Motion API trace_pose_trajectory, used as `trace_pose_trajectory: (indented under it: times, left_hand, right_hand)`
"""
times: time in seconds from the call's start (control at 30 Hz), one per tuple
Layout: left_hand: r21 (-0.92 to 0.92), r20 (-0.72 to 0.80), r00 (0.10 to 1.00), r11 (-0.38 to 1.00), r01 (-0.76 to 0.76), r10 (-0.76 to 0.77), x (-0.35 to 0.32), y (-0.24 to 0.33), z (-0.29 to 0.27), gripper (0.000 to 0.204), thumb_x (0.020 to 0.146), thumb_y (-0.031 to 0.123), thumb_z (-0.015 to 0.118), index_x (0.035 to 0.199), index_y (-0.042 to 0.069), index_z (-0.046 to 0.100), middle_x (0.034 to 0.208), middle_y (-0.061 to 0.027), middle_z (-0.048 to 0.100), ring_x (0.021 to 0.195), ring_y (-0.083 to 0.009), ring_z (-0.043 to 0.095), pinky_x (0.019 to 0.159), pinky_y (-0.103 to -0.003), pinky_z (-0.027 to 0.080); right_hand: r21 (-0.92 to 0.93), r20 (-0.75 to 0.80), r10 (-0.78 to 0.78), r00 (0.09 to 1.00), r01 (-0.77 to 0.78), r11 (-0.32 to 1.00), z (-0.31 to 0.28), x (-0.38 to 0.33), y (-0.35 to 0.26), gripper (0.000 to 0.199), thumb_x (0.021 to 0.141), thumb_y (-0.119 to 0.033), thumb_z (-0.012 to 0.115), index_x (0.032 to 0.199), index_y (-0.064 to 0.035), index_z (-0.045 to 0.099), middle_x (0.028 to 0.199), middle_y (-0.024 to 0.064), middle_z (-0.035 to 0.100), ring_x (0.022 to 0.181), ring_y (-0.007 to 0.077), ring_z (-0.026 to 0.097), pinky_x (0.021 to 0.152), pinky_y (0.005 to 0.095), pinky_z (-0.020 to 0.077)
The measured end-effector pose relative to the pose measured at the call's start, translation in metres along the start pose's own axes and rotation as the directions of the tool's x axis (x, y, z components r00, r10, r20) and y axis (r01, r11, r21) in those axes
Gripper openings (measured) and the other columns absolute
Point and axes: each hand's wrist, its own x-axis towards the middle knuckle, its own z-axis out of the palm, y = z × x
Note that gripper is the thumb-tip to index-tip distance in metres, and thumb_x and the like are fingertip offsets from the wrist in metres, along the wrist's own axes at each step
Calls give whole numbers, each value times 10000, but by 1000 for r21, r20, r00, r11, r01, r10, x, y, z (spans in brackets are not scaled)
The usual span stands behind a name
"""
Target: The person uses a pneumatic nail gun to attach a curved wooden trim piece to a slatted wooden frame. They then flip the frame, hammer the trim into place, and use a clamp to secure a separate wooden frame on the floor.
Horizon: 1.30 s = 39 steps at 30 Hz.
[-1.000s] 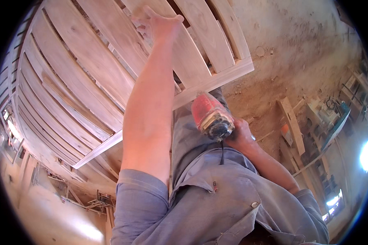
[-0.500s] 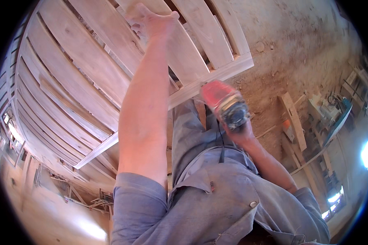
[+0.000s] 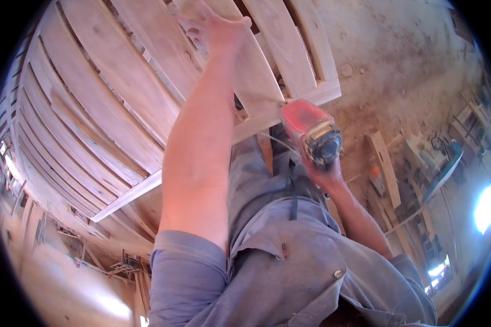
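Observation:
A large panel of pale wooden slats [image 3: 101, 82] with narrow gaps between them spreads across the upper left. My left hand [image 3: 221, 32] rests on one of the slats, fingers spread and thumb out to the right; the fingertips run close to the top of the picture. In my right hand [image 3: 324, 173] is a red power tool [image 3: 306, 117] with a dark rear end. Its front tip is at the panel's near edge rail [image 3: 256, 124], beside a slat end; whether it touches cannot be made out. The tool's exact kind is unclear.
Loose boards [image 3: 383, 169] and a clutter of wood pieces lie on the dusty floor [image 3: 360, 87] to the right. A teal-edged item [image 3: 443, 171] stands among them. Below the panel at the lower left are more timber and a rack-like frame [image 3: 126, 264]. My legs are close against the rail.
The power tool has moved up and slightly right, its tip nearer the slat ends over the rail. My left hand stays on the slats; the whole view has shifted a little.

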Motion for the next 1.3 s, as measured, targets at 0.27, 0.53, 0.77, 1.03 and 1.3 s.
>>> trace_pose_trajectory:
  times: [0.27, 0.53, 0.77, 1.03, 1.3]
  left_hand:
    - [54, 35, 999, 998, 16, -18, 11, -9, 5, 1177, 625, 443, 816, 1500, 111, 101, 1505, -359, -81, 1375, -530, 129, 1105, -548, 238]
    - [61, 33, 999, 997, -44, 42, 7, -11, -2, 1213, 627, 454, 842, 1509, 108, 85, 1500, -365, -99, 1380, -520, 121, 1102, -545, 243]
    - [77, 88, 994, 995, -65, 59, 6, -18, -1, 1228, 631, 446, 850, 1521, 92, 81, 1503, -361, -158, 1400, -533, 78, 1127, -545, 217]
    - [-40, 43, 992, 992, -120, 122, 6, -16, -4, 1218, 625, 321, 864, 1501, -11, 85, 1505, -386, -97, 1430, -481, -102, 1186, -486, 22]
    - [-84, 63, 998, 996, 30, -25, -2, -18, -14, 1181, 636, 269, 870, 1526, 102, 113, 1528, -303, -179, 1420, -506, 26, 1170, -516, 129]
  right_hand:
    - [171, 111, 27, 993, -46, 984, 1, 3, 16, 466, 809, -73, 664, 1255, -30, 533, 1228, 115, 604, 1180, 224, 560, 1006, 362, 427]
    - [-423, 47, -172, 984, 175, 889, -15, -10, 19, 462, 801, -72, 678, 1239, -33, 536, 1195, 100, 617, 1136, 202, 571, 973, 349, 442]
    - [-168, 19, -82, 996, 84, 982, 16, -21, -1, 465, 750, -65, 773, 1177, -22, 592, 1109, 70, 677, 1018, 120, 633, 870, 286, 503]
    - [-42, 84, -36, 996, 40, 998, 28, -3, 57, 294, 726, -111, 777, 999, -50, 688, 953, 68, 725, 902, 155, 688, 797, 297, 528]
    - [-173, 165, -3, 986, 32, 984, 20, -1, 44, 337, 757, -126, 743, 1077, -54, 667, 1033, 71, 711, 981, 150, 669, 848, 297, 517]
